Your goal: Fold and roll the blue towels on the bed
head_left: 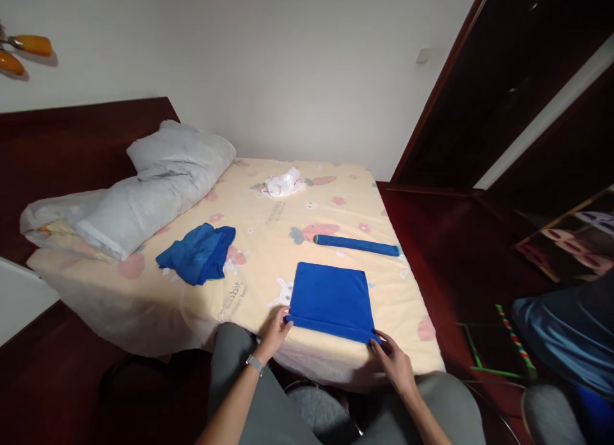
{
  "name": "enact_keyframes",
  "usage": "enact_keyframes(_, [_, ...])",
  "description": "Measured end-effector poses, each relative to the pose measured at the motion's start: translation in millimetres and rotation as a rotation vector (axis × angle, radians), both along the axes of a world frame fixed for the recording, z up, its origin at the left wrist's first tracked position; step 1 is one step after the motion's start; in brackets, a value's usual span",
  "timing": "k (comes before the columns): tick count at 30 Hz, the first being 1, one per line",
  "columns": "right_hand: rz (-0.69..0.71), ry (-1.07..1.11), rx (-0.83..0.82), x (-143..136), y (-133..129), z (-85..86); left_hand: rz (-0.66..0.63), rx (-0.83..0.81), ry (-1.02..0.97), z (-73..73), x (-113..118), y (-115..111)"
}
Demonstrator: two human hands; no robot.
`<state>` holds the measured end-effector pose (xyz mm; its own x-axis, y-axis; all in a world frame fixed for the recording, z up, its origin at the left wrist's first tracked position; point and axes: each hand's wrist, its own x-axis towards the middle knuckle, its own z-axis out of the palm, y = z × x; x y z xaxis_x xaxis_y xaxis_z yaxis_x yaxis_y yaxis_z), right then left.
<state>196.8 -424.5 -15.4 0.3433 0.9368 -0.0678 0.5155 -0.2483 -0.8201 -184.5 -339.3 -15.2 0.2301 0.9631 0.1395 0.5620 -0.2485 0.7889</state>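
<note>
A blue cloth (330,295) lies flat as a rectangle near the front edge of the bed, its near edge folded over in a narrow strip. My left hand (277,333) pinches the left end of that strip, and my right hand (392,360) pinches the right end. Just beyond it lies a long, narrow blue roll or folded strip (357,245). To the left, a crumpled blue cloth (197,253) rests on the patterned bedsheet (259,234). I wear a metal-banded watch on my left wrist.
A grey quilt (163,176) is heaped at the left by the dark headboard (86,138). A white plastic bag (284,183) lies toward the wall. At the right are a shoe rack with pink slippers (570,243), a green frame (496,371) and dark blue fabric (570,343).
</note>
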Motion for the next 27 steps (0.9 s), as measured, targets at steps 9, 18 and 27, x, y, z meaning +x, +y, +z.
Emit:
enact_keyframes(9, [0.004, -0.163, 0.108, -7.2, 13.7, -0.6, 0.136, 0.11, 0.128, -4.9, 15.9, 12.8])
enact_keyframes(18, [0.111, -0.531, 0.196, -12.4, 8.5, -1.4, 0.136, 0.149, 0.301, 7.2, 24.6, -2.4])
enact_keyframes(27, [0.306, -0.573, 0.392, -67.9, -1.2, 0.3, -0.343, 0.43, 0.475, 31.6, 70.3, -33.7])
